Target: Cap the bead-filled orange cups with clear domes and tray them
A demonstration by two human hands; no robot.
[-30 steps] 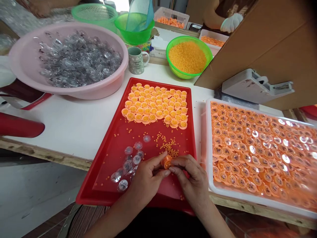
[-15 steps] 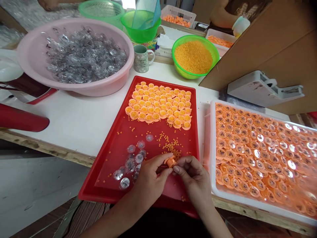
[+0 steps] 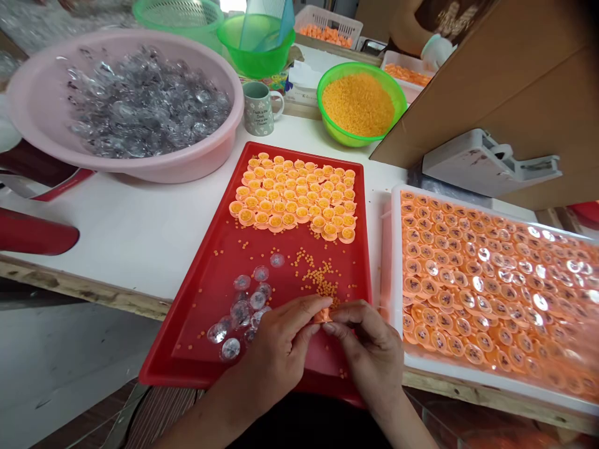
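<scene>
Over the near part of a red tray [image 3: 255, 247], my left hand [image 3: 285, 340] and my right hand [image 3: 367, 346] meet. Between their fingertips they pinch a small orange toy cup [image 3: 322, 315] with a saucer; fingers partly cover it. Left of my left hand lie several clear round plastic caps [image 3: 240, 314] with printed marks. Just beyond the fingers, small orange beads [image 3: 322, 280] are scattered. At the tray's far end, toy cups [image 3: 291, 199] stand in close rows, filled with yellow-orange beads.
A pink basin [image 3: 224, 140] of clear caps and a mug [image 3: 259, 109] stand behind left. A green bowl [image 3: 339, 134] holds beads. On the right, a white bin [image 3: 397, 249] holds capped cups beside a cardboard panel [image 3: 505, 93]. A co-worker's gloved hand [image 3: 437, 51] shows behind.
The toy cup has been tilted between my fingers, its saucer now edge-on below. My left fingers reach further over it. The whole view has shifted slightly.
</scene>
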